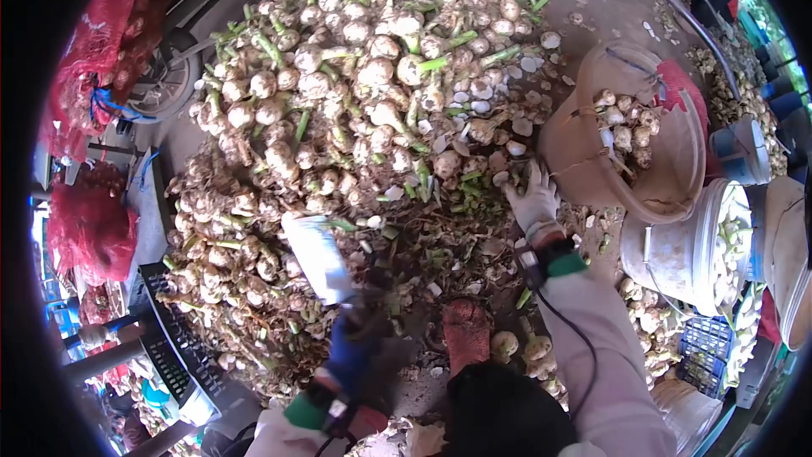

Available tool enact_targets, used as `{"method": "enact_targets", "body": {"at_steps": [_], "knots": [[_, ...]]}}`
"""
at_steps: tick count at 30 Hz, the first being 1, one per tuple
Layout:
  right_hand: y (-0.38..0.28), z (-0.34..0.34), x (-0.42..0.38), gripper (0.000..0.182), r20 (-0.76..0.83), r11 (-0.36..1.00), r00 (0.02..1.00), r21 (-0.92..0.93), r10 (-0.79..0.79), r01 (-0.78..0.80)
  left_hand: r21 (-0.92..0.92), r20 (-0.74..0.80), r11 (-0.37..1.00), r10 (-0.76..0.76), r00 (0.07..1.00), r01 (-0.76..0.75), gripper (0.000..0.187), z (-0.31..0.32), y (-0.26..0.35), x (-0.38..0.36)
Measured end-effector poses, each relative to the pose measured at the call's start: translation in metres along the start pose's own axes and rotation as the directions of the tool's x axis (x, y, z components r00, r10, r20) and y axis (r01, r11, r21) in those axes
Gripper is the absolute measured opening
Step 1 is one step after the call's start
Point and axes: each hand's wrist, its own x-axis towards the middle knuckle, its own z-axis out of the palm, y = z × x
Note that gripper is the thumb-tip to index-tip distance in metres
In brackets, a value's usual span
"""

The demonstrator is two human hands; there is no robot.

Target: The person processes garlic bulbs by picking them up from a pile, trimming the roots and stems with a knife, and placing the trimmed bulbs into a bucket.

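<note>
My left hand (359,334), in a dark and blue glove, is closed round the handle of a cleaver. The cleaver's broad, shiny blade (317,258) points up and left over the near side of a big heap of round, pale root vegetables (372,76) with green stem stubs. My right hand (534,196), in a white glove, is empty, its fingers spread at the heap's right edge beside the large tan bucket (584,127). Chopped green trimmings (469,195) and root scraps (406,254) lie on the ground between my hands.
Several trimmed bulbs (626,131) lie inside the tan bucket. On the right, a white bucket (668,245) lies tilted near a blue crate (706,347). Red net sacks (93,228), a wheel (161,89) and a black perforated crate (178,330) line the left.
</note>
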Motion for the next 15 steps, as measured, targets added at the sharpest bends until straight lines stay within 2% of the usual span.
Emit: {"method": "enact_targets", "body": {"at_steps": [1,2,3,5,7,8,9,10,11,12,13,14,15], "knots": [[-0.003,0.018,0.001,0.075,-0.066,0.998,0.998,-0.064,0.004,-0.008,0.037,-0.094,0.999,-0.005,0.996,0.008,0.026,-0.017,0.009,-0.011],[-0.006,0.027,-0.003,0.078,-0.131,0.991,0.991,-0.133,0.003,-0.021,0.013,-0.154,0.997,0.076,0.985,-0.075,0.027,-0.035,0.006,-0.021],[-0.026,0.026,-0.015,0.074,-0.077,0.990,0.992,-0.097,0.099,-0.106,-0.006,-0.219,0.987,0.155,0.963,-0.160,0.027,-0.054,0.000,-0.035],[-0.064,0.044,-0.049,0.065,-0.023,0.968,0.968,0.032,0.250,-0.249,0.035,-0.353,0.983,0.179,0.918,-0.178,0.029,-0.092,-0.014,-0.067],[-0.109,0.076,-0.103,0.048,-0.289,0.998,0.956,0.054,0.049,-0.035,0.068,-0.480,0.985,0.171,0.861,-0.158,0.036,-0.092,0.002,-0.101],[-0.136,0.065,-0.119,0.028,-0.131,0.946,0.988,0.301,-0.085,0.121,0.092,-0.479,0.968,0.249,0.842,-0.235,0.037,-0.102,-0.007,-0.110],[-0.165,0.057,-0.139,0.015,-0.230,0.779,0.930,0.509,-0.288,0.367,0.117,-0.483,0.943,0.327,0.812,-0.310,0.038,-0.112,-0.015,-0.118],[-0.197,0.047,-0.160,0.015,0.101,0.678,0.883,0.681,-0.459,0.275,0.202,-0.512,0.952,0.302,0.804,-0.229,0.042,-0.114,-0.007,-0.130],[-0.217,0.061,-0.180,0.021,0.374,0.662,0.662,0.705,-0.650,0.252,0.237,-0.582,0.965,0.235,0.779,-0.114,0.045,-0.100,0.013,-0.144],[-0.234,0.073,-0.202,0.036,0.452,0.516,0.327,0.845,-0.830,0.141,0.342,-0.544,0.930,0.315,0.778,-0.138,0.052,-0.106,0.013,-0.154],[-0.243,0.097,-0.236,0.051,0.246,0.233,0.260,0.969,-0.934,-0.083,0.446,-0.499,0.880,0.396,0.771,-0.163,0.061,-0.117,0.016,-0.164],[-0.253,0.091,-0.243,0.056,0.128,0.188,0.303,0.966,-0.944,0.178,0.473,-0.577,0.855,0.482,0.659,-0.212,0.066,-0.131,0.002,-0.168],[-0.268,0.065,-0.240,0.062,0.006,0.146,0.316,0.895,-0.949,0.422,0.477,-0.594,0.856,0.482,0.644,-0.200,0.066,-0.142,0.006,-0.184]]}}
